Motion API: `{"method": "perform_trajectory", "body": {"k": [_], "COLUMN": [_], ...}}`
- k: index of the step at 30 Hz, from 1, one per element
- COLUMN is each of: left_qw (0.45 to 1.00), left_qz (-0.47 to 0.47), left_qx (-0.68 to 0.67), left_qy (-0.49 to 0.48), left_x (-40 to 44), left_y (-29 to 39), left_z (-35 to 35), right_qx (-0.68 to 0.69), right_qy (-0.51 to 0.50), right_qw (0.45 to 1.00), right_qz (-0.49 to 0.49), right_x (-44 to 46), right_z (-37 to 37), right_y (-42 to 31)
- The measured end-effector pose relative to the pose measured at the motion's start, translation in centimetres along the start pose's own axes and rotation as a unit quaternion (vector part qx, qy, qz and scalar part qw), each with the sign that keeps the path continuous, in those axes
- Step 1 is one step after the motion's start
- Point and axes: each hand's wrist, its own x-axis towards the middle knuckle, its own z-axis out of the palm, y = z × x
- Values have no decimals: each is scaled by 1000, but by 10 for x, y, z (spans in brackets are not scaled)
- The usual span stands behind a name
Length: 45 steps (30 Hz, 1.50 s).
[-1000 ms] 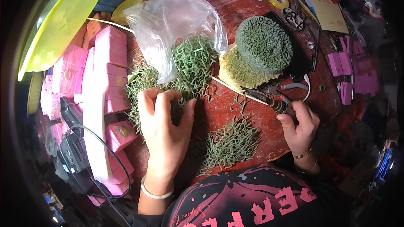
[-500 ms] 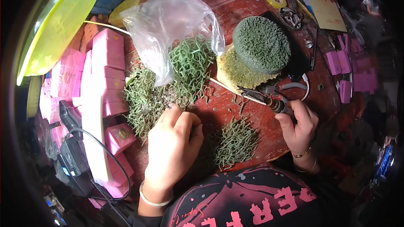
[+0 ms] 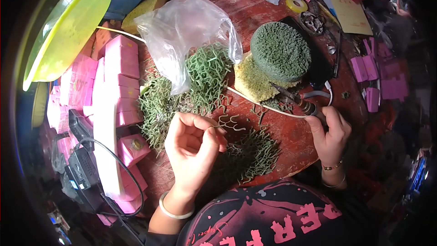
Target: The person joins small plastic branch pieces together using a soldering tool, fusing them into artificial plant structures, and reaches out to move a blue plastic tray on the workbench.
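Head view: pink blocks [image 3: 122, 59] stood left on the red table [image 3: 293, 143], beside a large heap of green twigs [image 3: 157, 105] partly under a clear plastic bag [image 3: 189, 23]. Left hand [image 3: 193, 146] had thumb and fingertips together on one forked twig [image 3: 233, 124], between that heap and a smaller pile [image 3: 261, 155]. Farther right, a round green block [image 3: 282, 50] sat on a yellow sponge [image 3: 248, 77]. Right hand [image 3: 331, 132] was closed around a tool [image 3: 308, 106], tip toward the sponge.
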Motion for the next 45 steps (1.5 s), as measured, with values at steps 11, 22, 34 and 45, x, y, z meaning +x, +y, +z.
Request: {"method": "perform_trajectory", "body": {"k": [11, 22, 34, 45], "left_qw": [994, 966, 963, 962], "left_qz": [-57, -189, -195, -207], "left_qx": [-82, -157, -160, -158], "left_qy": [-52, -83, -90, -84], "left_x": [5, 7, 8, 9], "left_y": [-9, 5, 1, 2], "left_z": [-3, -6, -6, -7], "right_qx": [-20, -21, 34, 90], "right_qy": [-25, -3, -5, -16], "right_qw": [999, 999, 998, 989], "right_qz": [-12, -33, -47, -117], "right_x": [1, 1, 1, 0], "right_z": [0, 4, 0, 13], "right_y": [1, 2, -7, -12]}}
